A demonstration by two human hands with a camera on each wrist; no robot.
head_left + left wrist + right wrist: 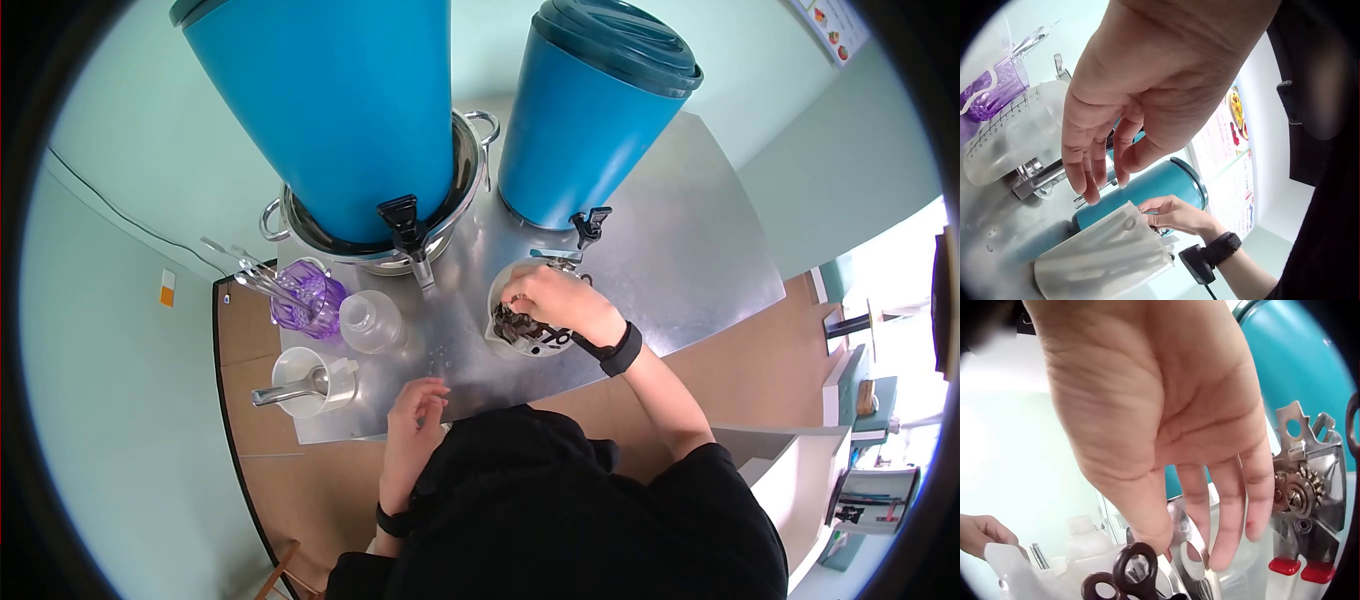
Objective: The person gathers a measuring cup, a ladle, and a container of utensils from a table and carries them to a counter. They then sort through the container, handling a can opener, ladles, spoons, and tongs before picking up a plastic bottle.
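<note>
My right hand (550, 300) reaches down into a whitish plastic pitcher (494, 318) packed with tools. Between its thumb and fingers, in the right wrist view, is a shiny metal utensil (1192, 540), which it pinches; the lower end is hidden among the others. Scissors (1137, 565) with dark brown handles stand beside the thumb. A can opener (1300, 497) with red handle ends is just past the fingers. My left hand (413, 415) hovers at the table's near edge, fingers loosely bent, with nothing in it.
Two tall blue drink dispensers (330, 110) with black taps stand at the back, one in a steel pot (465, 165). On the left of the steel table (660, 250) are a purple pitcher (308, 300) with long spoons, a clear bottle (370, 322) and a tub (340, 385) with a metal scoop (290, 392).
</note>
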